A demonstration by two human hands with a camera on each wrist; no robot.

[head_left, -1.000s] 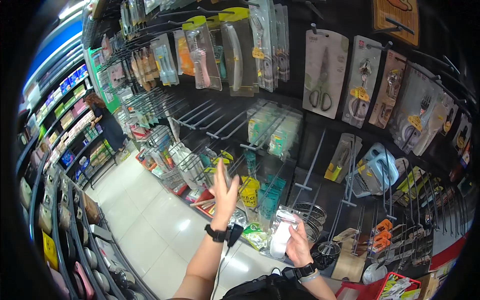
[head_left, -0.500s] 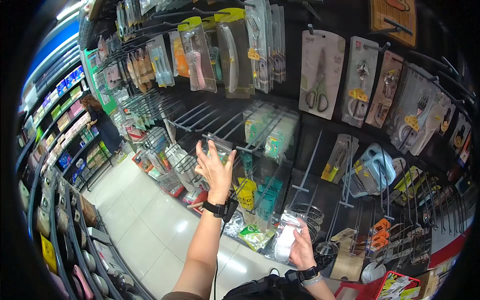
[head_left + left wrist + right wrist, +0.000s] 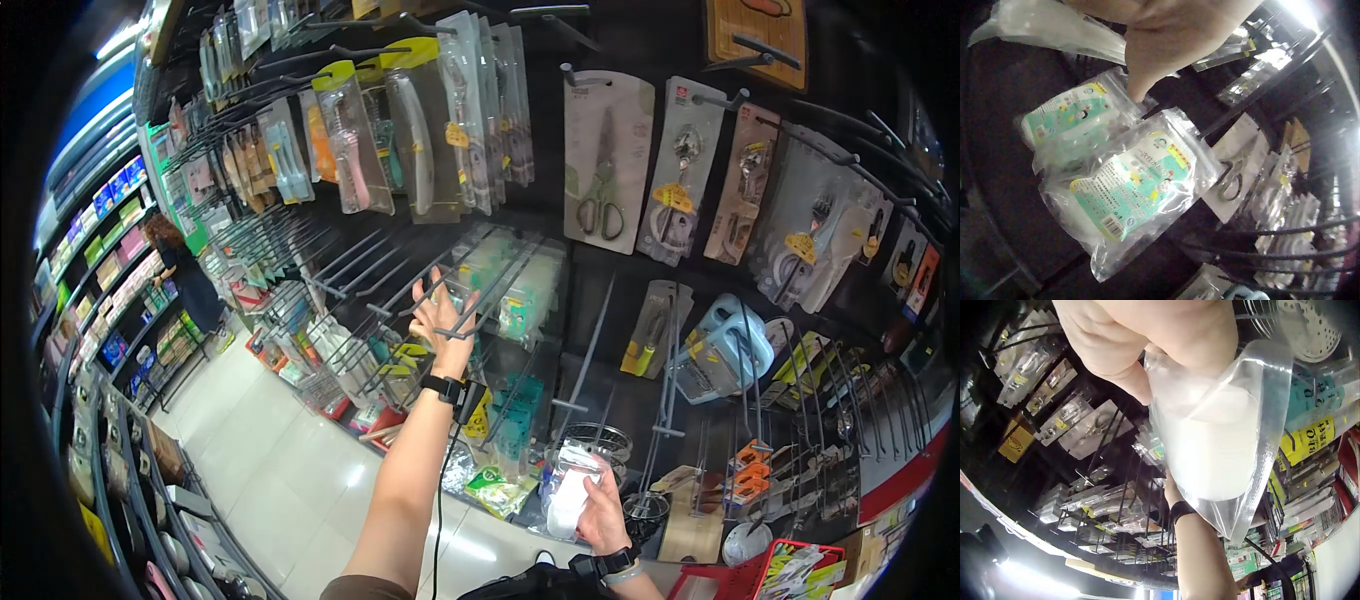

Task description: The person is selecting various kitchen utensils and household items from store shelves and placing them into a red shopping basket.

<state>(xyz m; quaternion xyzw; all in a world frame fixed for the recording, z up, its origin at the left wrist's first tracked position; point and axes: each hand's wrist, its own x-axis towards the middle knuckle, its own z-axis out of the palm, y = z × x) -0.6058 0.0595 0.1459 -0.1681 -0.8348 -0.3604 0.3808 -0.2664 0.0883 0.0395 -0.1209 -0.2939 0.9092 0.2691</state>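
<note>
My left hand [image 3: 443, 325] is raised among the metal hooks [image 3: 385, 265], fingers spread, with a hook crossing in front of it. In the left wrist view its thumb lies beside green-labelled clear bags [image 3: 1141, 181] that hang from the rack. A translucent packet with long whitish contents [image 3: 1060, 31] shows beside the palm; I cannot tell whether the hand holds it, as its fingertips are out of that view. Lower down, my right hand [image 3: 600, 512] grips a clear plastic bag with a white item [image 3: 1213, 450] inside, thumb over its front.
Packaged scissors [image 3: 605, 190] and cutlery packs [image 3: 685, 170] hang at upper right. Long hooks stick out around both hands. Wire strainers [image 3: 600, 440] hang behind the right hand. A red basket [image 3: 795, 565] is at lower right. Another person [image 3: 180, 275] stands in the aisle at left.
My left hand has moved up and right relative to the rack, in among the hooks. The right hand keeps holding its bag low down. The head view has shifted slightly.
</note>
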